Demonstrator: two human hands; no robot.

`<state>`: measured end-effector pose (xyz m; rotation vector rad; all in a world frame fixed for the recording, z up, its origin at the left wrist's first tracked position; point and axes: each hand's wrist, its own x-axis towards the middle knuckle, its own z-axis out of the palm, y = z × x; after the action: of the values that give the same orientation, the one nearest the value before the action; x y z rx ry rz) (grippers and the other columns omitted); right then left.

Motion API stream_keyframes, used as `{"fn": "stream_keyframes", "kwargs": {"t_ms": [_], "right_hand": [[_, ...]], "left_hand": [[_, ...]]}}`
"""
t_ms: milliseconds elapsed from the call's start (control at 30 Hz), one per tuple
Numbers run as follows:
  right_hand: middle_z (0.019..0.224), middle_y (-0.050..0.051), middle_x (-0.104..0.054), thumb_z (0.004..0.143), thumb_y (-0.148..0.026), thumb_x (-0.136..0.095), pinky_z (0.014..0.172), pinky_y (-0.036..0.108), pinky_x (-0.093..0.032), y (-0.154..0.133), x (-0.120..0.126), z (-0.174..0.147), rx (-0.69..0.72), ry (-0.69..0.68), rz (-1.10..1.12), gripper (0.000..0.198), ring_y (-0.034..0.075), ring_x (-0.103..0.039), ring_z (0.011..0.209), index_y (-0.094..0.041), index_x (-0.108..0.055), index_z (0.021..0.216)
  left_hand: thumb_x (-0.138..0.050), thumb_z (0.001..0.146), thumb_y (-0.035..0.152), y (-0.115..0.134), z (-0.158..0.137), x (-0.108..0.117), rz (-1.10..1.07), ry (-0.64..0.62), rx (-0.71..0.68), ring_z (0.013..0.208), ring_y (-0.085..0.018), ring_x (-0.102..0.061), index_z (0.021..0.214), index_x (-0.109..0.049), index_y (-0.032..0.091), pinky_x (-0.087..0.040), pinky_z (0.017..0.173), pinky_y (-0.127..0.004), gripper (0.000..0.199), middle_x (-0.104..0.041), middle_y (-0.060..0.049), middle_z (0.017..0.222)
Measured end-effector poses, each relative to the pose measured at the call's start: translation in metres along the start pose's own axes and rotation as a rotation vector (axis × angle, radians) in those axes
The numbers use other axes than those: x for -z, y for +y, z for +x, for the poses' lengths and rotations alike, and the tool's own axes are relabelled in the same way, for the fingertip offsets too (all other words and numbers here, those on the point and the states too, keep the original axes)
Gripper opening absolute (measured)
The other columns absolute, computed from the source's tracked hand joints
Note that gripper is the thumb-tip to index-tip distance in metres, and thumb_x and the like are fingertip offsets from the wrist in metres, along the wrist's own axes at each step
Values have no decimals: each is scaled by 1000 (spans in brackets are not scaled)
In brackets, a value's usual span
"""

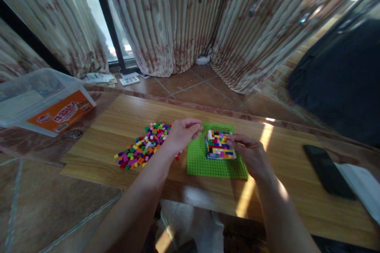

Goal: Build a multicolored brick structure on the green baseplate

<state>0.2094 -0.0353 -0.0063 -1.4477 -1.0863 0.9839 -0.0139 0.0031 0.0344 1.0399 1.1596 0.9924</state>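
A multicoloured brick block (219,145) stands on a green baseplate (204,162) on a wooden table (297,189). My right hand (248,154) rests against the block's right side, its fingers touching the top edge. My left hand (182,133) hovers at the baseplate's left edge, just left of the block, fingers pinched together; whether a small brick sits between them I cannot tell. A pile of loose small coloured bricks (144,146) lies on the table to the left of that hand.
A clear plastic box with an orange label (44,102) sits at the far left. A black phone (326,170) and a white sheet (362,185) lie at the right. Curtains and a tiled floor are beyond the table.
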Motion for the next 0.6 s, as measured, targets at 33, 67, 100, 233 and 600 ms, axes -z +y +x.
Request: {"fn": "stream_keyframes", "kwargs": {"t_ms": [33,67,100,233,600], "right_hand": [[95,4,-74,58,-36,-85,76,40,-59,0,0,0,-20,-6,14,25,20,-69,82,-23,-77,77],[92,4,-75,57,-36,-86,75,40,-59,-1,0,0,-40,-7,32,25,20,-69,81,-23,-77,77],[88,4,-76,56,-36,-86,74,40,-60,-1,0,0,-59,-9,52,26,20,-69,79,-23,-77,76],[79,3,-76,54,-36,-87,67,40,-60,-2,-2,0,-112,-13,115,26,20,-69,70,-23,-76,74],[78,2,-75,57,-39,-86,64,37,-58,-6,-2,-2,-69,-36,73,29,19,-68,68,-23,-74,78]], "left_hand": [[-62,81,11,-1,1,1,11,9,-19,65,-8,-62,91,-71,13,-45,58,-19,14,-75,-6,87],[-62,81,12,-3,1,2,25,20,-37,66,-9,-62,91,-72,14,-45,59,-19,14,-75,-5,86],[-62,81,12,-4,2,3,37,32,-52,67,-9,-62,90,-73,14,-45,61,-20,14,-75,-5,84],[-66,76,8,-7,5,4,20,36,-74,78,-11,-65,87,-73,15,-49,78,-24,15,-75,-4,85],[-65,74,2,-6,5,3,-7,10,-63,85,-13,-67,87,-72,13,-49,91,-30,18,-75,-5,88]]}}
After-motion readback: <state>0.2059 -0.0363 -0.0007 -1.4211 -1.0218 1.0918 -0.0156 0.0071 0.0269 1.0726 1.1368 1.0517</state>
